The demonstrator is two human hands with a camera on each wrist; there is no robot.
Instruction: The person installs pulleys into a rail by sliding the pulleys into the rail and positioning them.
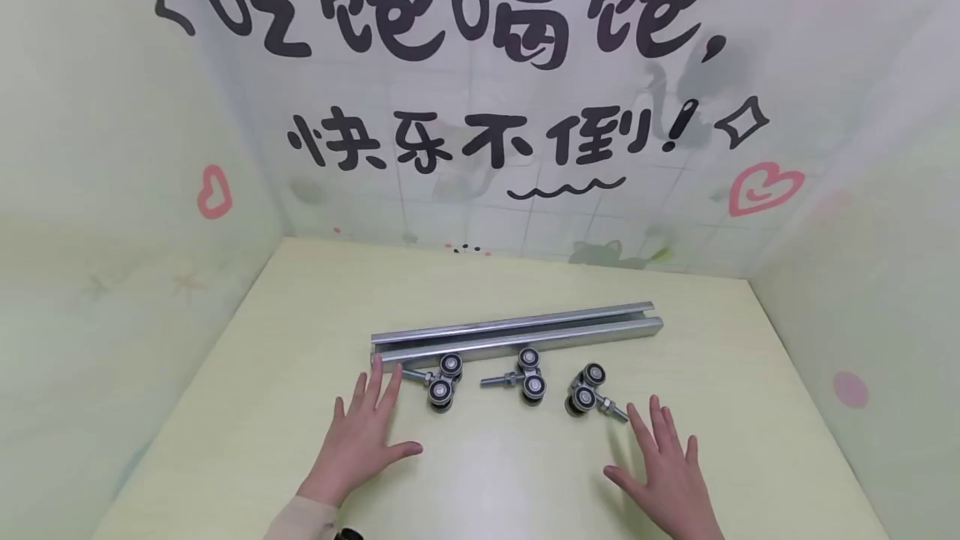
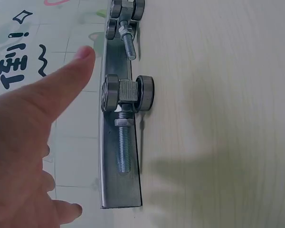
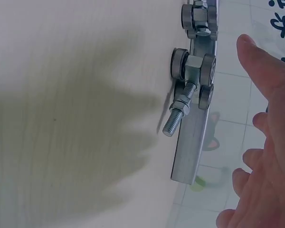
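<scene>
A silver metal channel rail (image 1: 517, 335) lies across the table, its slot facing up. Three roller trolleys with threaded bolts stand in front of it: a left one (image 1: 446, 382), a middle one (image 1: 530, 375) and a right one (image 1: 587, 390). The bolts of the left and middle trolleys point left; the right one's points right and toward me. My left hand (image 1: 362, 432), fingers spread, is beside the left trolley, fingertips by the rail's left end. My right hand (image 1: 666, 473) is spread near the right trolley's bolt tip. Neither hand holds anything.
The pale wooden table (image 1: 480, 473) is bounded by a back wall (image 1: 450, 215) with large dark lettering, a left wall (image 1: 112, 315) and a right wall (image 1: 885, 290). A dark band shows at the left wrist, below a light sleeve (image 1: 303, 517).
</scene>
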